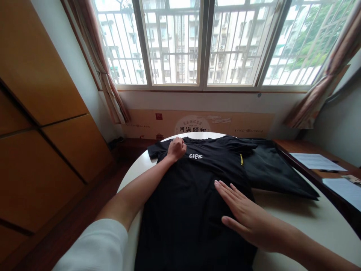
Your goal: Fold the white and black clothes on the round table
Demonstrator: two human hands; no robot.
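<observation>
- Black T-shirt (194,210), short-sleeved, spread on white table (290,222), neck end toward window (205,49), lightly creased
- White print (195,156) on chest, yellow strip (241,159) by one sleeve (244,144)
- Left hand (177,148) curled into fist at upper shirt, can't tell if cloth is inside
- Right hand (239,210) flat, fingers straight, thumb out, over shirt's middle, contact unclear
- Black cloth (276,169) just beside shirt
- Wooden cabinet (53,86) at left, closed, contents hidden

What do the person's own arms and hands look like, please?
The left arm wears a plain whitish sleeve ending near the elbow; no sleeve shows on the right arm. The left hand and right hand are bare: no glove, ring or watch is visible.
</observation>
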